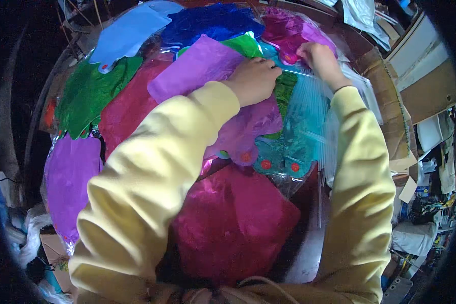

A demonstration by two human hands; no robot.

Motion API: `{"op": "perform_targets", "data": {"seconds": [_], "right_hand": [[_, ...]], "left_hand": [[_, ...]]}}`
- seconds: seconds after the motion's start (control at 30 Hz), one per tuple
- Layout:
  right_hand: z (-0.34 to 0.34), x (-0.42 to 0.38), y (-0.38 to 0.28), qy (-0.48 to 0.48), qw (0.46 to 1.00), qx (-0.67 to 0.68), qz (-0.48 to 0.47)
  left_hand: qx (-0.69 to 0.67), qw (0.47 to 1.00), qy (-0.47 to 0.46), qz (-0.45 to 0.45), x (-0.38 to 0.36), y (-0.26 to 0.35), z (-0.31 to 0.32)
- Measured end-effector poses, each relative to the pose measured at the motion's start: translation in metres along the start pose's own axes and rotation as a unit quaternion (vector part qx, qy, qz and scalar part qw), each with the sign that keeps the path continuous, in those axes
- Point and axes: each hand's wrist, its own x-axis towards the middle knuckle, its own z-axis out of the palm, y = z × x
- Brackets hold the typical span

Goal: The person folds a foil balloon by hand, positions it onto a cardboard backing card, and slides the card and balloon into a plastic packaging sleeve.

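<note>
Left hand (253, 80) is curling, half-closed, over lilac foil (195, 66) near twelve o'clock; right hand (315, 57), fingers bunching nearly closed, is touching magenta foil (289, 29) at one; cannot tell what either is gripping

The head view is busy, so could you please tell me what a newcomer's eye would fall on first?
Probably the pale yellow sleeves, rising from both lower corners to the left hand on a violet sheet and the right hand at a magenta sheet, upper right. Next, likely the crimson sheet low between them and the blue sheet at the top.
</note>
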Motion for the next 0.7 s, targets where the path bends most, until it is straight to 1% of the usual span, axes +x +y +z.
{"op": "perform_targets", "data": {"seconds": [0.07, 0.1, 0.17, 0.2, 0.23, 0.33, 0.37, 0.43, 0.47, 0.5, 0.57, 0.6, 0.63, 0.7], "right_hand": [[-0.002, 0.0, -0.005, -0.016, 0.996, 0.057, 0.068], [0.0, -0.001, -0.008, -0.017, 0.996, 0.058, 0.069], [0.008, -0.001, -0.013, 0.059, 0.987, 0.145, -0.04], [0.011, -0.002, -0.015, 0.097, 0.973, 0.187, -0.095], [0.014, -0.002, -0.014, 0.095, 0.973, 0.189, -0.093], [0.012, 0.004, -0.007, 0.03, 0.995, -0.019, -0.094], [0.009, 0.006, -0.004, 0.029, 0.995, -0.019, -0.092], [0.004, 0.011, -0.002, -0.046, 0.997, 0.066, -0.003], [0.004, 0.013, -0.002, -0.084, 0.99, 0.107, 0.041], [0.009, 0.015, 0.005, -0.084, 0.99, 0.108, 0.041], [0.017, 0.019, 0.016, -0.083, 0.965, 0.246, 0.021], [0.021, 0.019, 0.02, -0.083, 0.946, 0.314, 0.011], [0.023, 0.018, 0.024, -0.084, 0.946, 0.314, 0.011], [0.018, 0.016, 0.022, -0.093, 0.93, 0.352, 0.053]], "left_hand": [[-0.003, 1.0, -0.015, 0.007, 0.005, -0.002, -0.007], [-0.012, 0.999, -0.045, 0.001, 0.01, -0.002, -0.015], [-0.031, 0.994, -0.106, -0.011, 0.02, -0.005, -0.026], [-0.033, 0.994, -0.108, -0.012, 0.023, -0.007, -0.03], [-0.028, 0.994, -0.108, -0.011, 0.025, -0.009, -0.031], [-0.018, 0.994, -0.108, -0.002, 0.03, -0.015, -0.031], [-0.034, 0.995, -0.091, -0.009, 0.03, -0.018, -0.03], [-0.066, 0.996, -0.058, -0.027, 0.03, -0.024, -0.026], [-0.068, 0.996, -0.059, -0.028, 0.03, -0.026, -0.023], [-0.092, 0.995, 0.015, -0.034, 0.031, -0.029, -0.016], [-0.138, 0.976, 0.163, -0.046, 0.035, -0.034, -0.004], [-0.138, 0.976, 0.163, -0.046, 0.039, -0.036, 0.002], [-0.135, 0.969, 0.197, -0.067, 0.045, -0.035, 0.009], [-0.126, 0.949, 0.267, -0.114, 0.052, -0.033, 0.015]]}}
